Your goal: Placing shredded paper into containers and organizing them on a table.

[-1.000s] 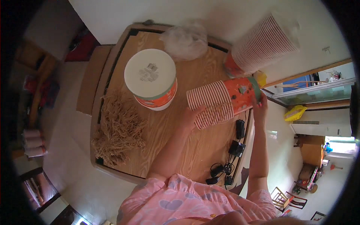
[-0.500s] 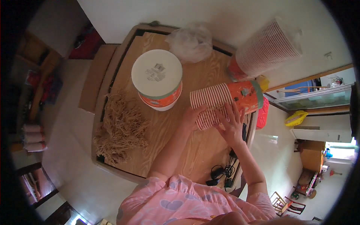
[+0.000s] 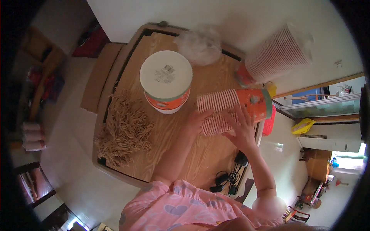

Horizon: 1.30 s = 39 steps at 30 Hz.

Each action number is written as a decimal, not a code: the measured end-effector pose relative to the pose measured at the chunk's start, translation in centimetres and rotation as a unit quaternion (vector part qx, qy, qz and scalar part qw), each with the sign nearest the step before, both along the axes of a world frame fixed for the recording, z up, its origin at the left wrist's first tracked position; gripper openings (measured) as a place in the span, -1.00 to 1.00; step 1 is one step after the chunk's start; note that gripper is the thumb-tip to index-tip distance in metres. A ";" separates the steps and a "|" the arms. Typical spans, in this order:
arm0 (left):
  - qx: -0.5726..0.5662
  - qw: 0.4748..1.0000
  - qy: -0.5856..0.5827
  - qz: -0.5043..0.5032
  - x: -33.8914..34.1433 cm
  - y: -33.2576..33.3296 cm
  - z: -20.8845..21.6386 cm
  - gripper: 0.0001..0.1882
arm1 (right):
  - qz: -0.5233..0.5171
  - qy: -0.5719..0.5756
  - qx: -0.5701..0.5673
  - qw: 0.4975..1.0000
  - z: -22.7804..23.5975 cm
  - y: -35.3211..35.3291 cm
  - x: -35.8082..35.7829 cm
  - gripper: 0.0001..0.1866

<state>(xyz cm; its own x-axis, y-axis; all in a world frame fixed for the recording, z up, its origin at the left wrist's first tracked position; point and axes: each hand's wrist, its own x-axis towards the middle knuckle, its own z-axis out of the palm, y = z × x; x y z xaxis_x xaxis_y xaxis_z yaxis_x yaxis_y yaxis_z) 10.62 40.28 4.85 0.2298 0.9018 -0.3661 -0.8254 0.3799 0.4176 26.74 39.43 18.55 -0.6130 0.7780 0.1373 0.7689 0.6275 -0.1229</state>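
The person's right hand (image 3: 243,133) has moved from base to middle of the orange, red-striped paper-cup stack (image 3: 228,100), lying right of the upturned white-and-orange paper bucket (image 3: 166,79); fingers apart. The left hand (image 3: 195,122) touches its striped end, grip unclear.

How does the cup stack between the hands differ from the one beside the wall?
The held stack lies sideways; the wall stack appears upright. The held stack shows fewer rims than the wall stack. The left hand and right hand touch the held stack; neither touches the wall stack. Both show stripes and orange.
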 end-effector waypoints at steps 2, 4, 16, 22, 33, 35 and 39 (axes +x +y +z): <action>-0.013 0.997 -0.065 0.043 0.1 -0.1 1.5 -0.76 | -0.023 0.078 0.004 0.997 -0.2 -1.2 0.7 -0.48; -0.032 0.996 -0.069 0.042 1.0 0.2 0.5 -0.75 | -0.086 0.271 0.006 0.959 -3.3 -2.8 3.6 -0.63; -0.120 0.985 -0.090 0.089 3.1 -0.6 1.1 -0.67 | -0.203 0.296 0.046 0.932 -7.3 -2.2 1.5 -0.86; -0.088 0.993 -0.032 0.077 3.1 -1.5 1.8 -0.69 | -0.207 0.267 0.047 0.940 -7.8 -2.0 1.5 -0.88; -0.178 0.981 0.060 0.053 3.6 -2.3 2.8 -0.68 | -0.200 0.284 0.080 0.934 -8.8 -1.9 1.8 -0.89; -0.109 0.990 0.086 0.038 3.8 -2.3 3.4 -0.72 | -0.195 0.295 0.080 0.932 -8.8 -1.9 2.1 -0.88; -0.099 0.990 0.086 0.042 4.5 -1.9 1.3 -0.73 | -0.207 0.271 0.026 0.940 -7.3 -1.7 2.8 -0.84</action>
<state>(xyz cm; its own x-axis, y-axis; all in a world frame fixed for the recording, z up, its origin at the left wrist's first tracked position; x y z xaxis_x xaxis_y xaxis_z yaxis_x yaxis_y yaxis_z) 15.16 38.34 6.16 0.0749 0.8212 -0.5657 -0.7808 0.4012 0.4790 29.56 37.69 11.28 -0.0891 0.9179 0.3867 0.7812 0.3052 -0.5446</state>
